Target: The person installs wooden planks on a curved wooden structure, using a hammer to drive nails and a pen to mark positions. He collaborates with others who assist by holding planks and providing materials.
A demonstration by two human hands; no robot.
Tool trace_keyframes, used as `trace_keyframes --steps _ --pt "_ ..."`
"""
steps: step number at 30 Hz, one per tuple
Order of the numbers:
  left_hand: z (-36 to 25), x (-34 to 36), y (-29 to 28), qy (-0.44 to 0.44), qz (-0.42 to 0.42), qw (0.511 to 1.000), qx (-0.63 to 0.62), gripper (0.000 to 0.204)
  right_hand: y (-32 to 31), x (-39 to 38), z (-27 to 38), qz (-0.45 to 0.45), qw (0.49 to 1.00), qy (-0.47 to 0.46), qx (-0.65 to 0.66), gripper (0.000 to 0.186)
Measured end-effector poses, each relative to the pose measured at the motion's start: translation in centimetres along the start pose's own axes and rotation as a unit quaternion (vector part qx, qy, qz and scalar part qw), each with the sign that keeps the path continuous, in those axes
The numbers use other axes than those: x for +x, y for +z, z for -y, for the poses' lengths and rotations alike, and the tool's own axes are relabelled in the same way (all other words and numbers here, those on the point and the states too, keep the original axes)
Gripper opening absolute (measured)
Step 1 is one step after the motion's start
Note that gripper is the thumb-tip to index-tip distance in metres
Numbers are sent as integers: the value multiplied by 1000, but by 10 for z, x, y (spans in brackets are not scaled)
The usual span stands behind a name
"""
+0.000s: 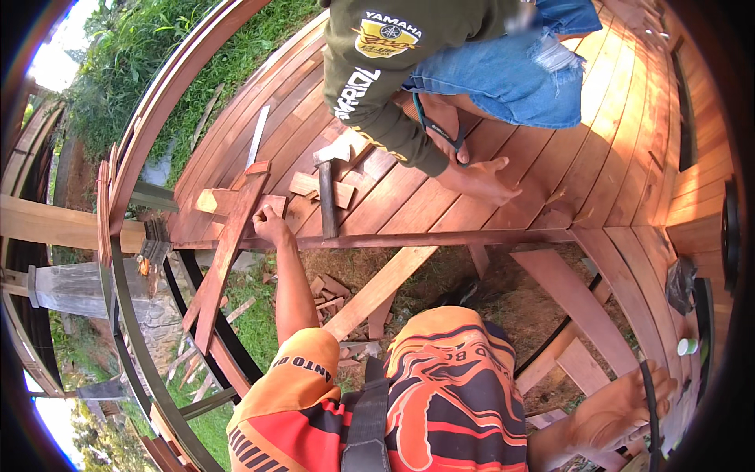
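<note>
My left hand point(271, 226) reaches to the edge of the plank deck, its fingers closed at a small reddish wood block point(275, 206). Beside it, a long narrow board point(233, 256) slants across the deck edge. A try square point(258, 138) with a metal blade lies just beyond. To the right is a hatchet-like tool point(327, 200) with a dark handle and pale head, next to short wood offcuts point(338, 191). My right hand point(625, 405) is low at the right, fingers apart, near the curved boards. A black cord point(651, 405) passes across it.
A co-worker in a dark green sweatshirt point(377, 86) crouches on the deck point(472, 212), one hand point(484, 182) held low. Below me, an open gap shows soil, joists point(385, 287) and scrap wood point(330, 291). Curved railing point(130, 149) runs along the left. A cup point(687, 346) stands right.
</note>
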State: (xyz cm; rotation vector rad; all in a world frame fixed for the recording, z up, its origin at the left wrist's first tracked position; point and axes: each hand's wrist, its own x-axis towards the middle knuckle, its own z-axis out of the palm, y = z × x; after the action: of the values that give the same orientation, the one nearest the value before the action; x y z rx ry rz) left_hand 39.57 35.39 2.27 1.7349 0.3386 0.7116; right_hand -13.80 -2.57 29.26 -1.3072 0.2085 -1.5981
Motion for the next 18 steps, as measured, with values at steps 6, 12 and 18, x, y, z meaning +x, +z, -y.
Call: trace_keyframes --steps 6,12,18 --pt "13 -57 0 5 211 977 18 24 -3 -38 50 61 998 6 23 36" --pt "35 -65 63 396 257 839 270 56 10 -119 145 -124 989 39 -76 42" --pt "40 -74 129 355 429 803 214 55 31 -166 219 -302 904 -131 -274 45"
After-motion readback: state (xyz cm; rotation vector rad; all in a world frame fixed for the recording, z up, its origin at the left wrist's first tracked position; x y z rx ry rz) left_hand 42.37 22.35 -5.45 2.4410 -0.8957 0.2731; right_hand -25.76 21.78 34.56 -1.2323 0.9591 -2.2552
